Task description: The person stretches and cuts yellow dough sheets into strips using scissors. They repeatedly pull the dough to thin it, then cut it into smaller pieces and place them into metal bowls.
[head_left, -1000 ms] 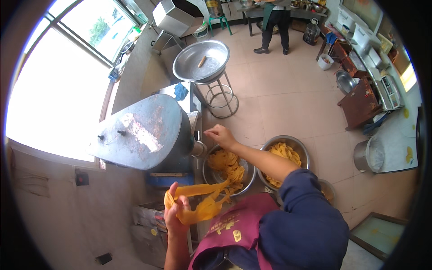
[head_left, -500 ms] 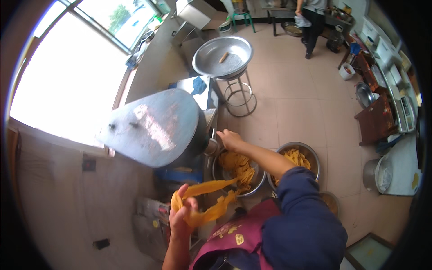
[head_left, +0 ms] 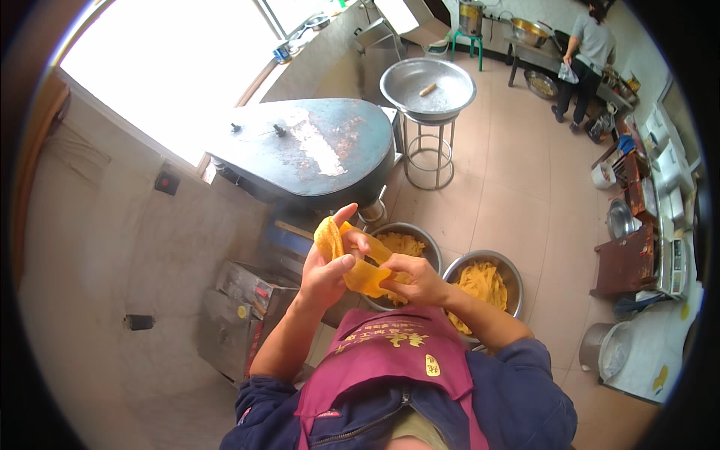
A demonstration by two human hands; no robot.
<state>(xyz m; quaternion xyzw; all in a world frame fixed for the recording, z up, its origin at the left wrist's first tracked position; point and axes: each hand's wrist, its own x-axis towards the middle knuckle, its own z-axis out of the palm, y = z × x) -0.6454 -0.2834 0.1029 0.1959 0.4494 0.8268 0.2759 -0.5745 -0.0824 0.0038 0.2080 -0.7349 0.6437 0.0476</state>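
A soft, thin strip of yellow dough (head_left: pixel 367 278) stretches between my two hands in front of my apron. It loops round the palm and fingers of my left hand (head_left: pixel 324 271), whose index finger points up. My right hand (head_left: pixel 420 279) pinches the strip's other end between thumb and fingers. Beneath and beyond the hands, a metal basin (head_left: pixel 433 251) holds more yellow dough, partly hidden by my right hand. To its right stands a second metal basin (head_left: pixel 516 289) heaped with yellow dough sheets (head_left: pixel 481 286).
A large grey-topped machine (head_left: pixel 337 127) with a metal spout (head_left: pixel 373 211) stands ahead on the left. Behind it, a wide basin (head_left: pixel 409 94) with a short rod (head_left: pixel 427 89) rests on a metal stand (head_left: pixel 430 154). A person (head_left: pixel 592 52) stands far right.
My right hand has come back from beside the machine spout and now grips the strip. My left hand has risen with the strip wrapped closer. The view has shifted.
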